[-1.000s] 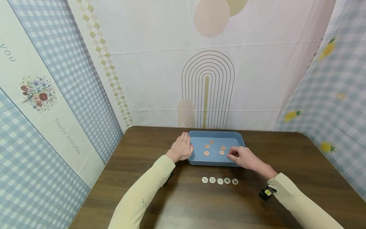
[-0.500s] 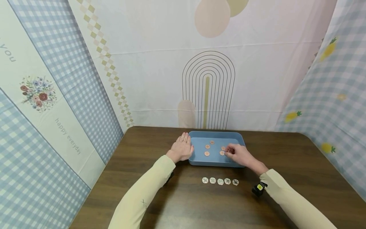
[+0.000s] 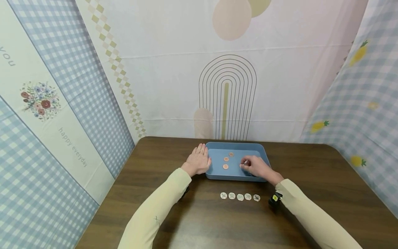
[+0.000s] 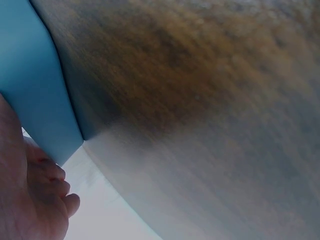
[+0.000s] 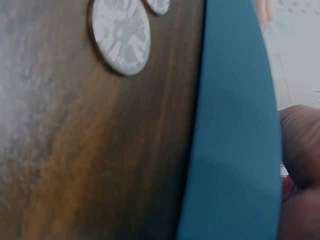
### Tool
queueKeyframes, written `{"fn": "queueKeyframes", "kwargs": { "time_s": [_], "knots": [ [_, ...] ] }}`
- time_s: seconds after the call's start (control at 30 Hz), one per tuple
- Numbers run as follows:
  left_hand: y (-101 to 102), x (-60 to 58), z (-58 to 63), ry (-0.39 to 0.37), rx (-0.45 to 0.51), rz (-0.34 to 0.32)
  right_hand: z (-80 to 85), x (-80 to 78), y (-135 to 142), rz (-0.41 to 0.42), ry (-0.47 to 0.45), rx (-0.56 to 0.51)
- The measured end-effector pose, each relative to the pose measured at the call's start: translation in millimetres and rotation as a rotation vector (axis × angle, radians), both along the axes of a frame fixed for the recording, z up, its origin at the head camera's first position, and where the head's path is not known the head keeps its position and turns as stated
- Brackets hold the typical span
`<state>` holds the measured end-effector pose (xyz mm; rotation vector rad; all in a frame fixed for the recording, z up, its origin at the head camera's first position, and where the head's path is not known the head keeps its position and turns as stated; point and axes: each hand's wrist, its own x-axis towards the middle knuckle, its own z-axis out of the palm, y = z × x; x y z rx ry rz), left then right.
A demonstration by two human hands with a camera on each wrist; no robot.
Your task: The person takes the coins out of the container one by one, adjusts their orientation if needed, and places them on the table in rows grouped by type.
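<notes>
1. Head view: a blue tray (image 3: 237,178) sits on the wooden table (image 3: 217,221), and its floor bears three visible copper-coloured coins (image 3: 226,159) in a slanting line left of its middle.
2. Left hand (image 3: 197,162) lies along the tray's left end, its fingers straight and side by side; it appears to touch the wall rather than grip it.
3. Right hand (image 3: 256,166) reaches over the tray's right part, fingers bent and tips drawn in toward the thumb. A pale spot shows at the tips, but whether they pinch a coin cannot be told.
4. Five silver coins (image 3: 240,197) lie flat in a row on the near side of the tray, apart from it.
5. Right wrist view: one silver coin lies large in sight beside the tray's outer wall; the hand shows past the tray's rim, partly hidden.
6. Left wrist view: part of the left hand shows close to the tray's wall.
7. Beyond the tray hangs a white patterned cloth (image 3: 155,86).
</notes>
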<state>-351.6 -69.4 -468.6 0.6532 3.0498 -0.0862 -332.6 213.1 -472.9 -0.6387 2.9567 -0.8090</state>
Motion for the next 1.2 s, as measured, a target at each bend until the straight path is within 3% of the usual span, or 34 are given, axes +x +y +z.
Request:
{"fn": "queueKeyframes", "kwargs": {
  "time_s": [0.27,0.7,0.9,1.2],
  "knots": [
    [1.2,-0.8,0.9,0.002,-0.015,-0.006,-3.3,-4.0,-1.3,-0.035,0.009,0.034],
    [0.7,0.9,1.9,0.004,-0.009,-0.002,-1.4,-9.4,0.4,-0.017,-0.012,0.048],
    [0.4,0.6,0.3,0.006,-0.011,-0.004,-2.8,-8.3,1.0,-0.028,-0.058,0.011],
    [-0.5,1.9,0.3,0.0,-0.012,-0.007,-1.2,-4.9,-2.6,-0.033,-0.058,0.022]
  ]
}}
